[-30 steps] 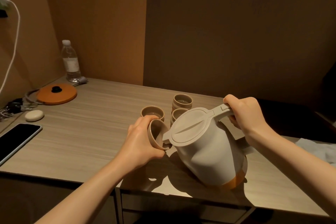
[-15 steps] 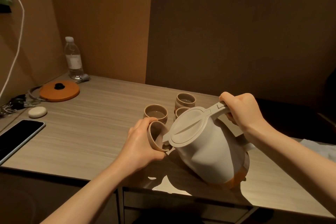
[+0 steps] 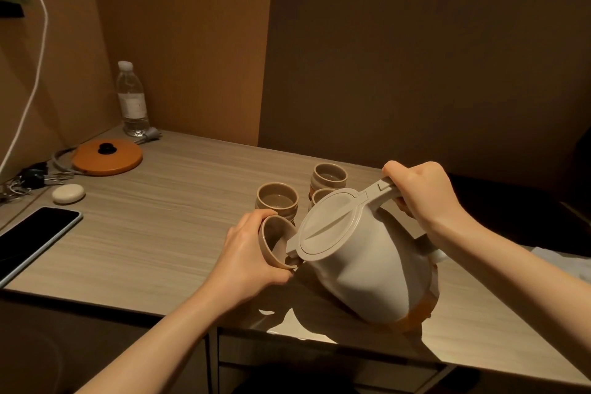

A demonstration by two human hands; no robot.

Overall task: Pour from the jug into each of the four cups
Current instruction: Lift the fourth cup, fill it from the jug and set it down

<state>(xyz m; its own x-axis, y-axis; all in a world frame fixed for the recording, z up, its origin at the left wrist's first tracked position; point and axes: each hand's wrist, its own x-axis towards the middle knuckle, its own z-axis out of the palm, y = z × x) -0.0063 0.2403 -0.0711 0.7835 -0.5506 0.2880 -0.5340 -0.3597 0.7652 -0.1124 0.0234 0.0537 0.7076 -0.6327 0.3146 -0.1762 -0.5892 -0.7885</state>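
Observation:
A white jug (image 3: 367,269) with a lid and an orange base is tilted steeply to the left above the table, its spout inside a beige cup (image 3: 276,241). My right hand (image 3: 422,195) grips the jug's handle at the top. My left hand (image 3: 249,256) holds that cup tipped toward the spout. Three more beige cups stand behind: one at the left (image 3: 276,201), one at the back (image 3: 329,176), and one (image 3: 321,195) partly hidden by the jug's lid.
On the wooden table (image 3: 160,233) lie a black phone (image 3: 32,240) at the left edge, a white oval case (image 3: 68,193), keys (image 3: 22,179), an orange lid (image 3: 107,157) and a water bottle (image 3: 132,99). A white cable (image 3: 35,73) hangs at the left wall. White cloth (image 3: 563,262) lies at the right.
The jug has tipped further to the left, its base rising. Both hands keep their grips, and the cup stays at the spout.

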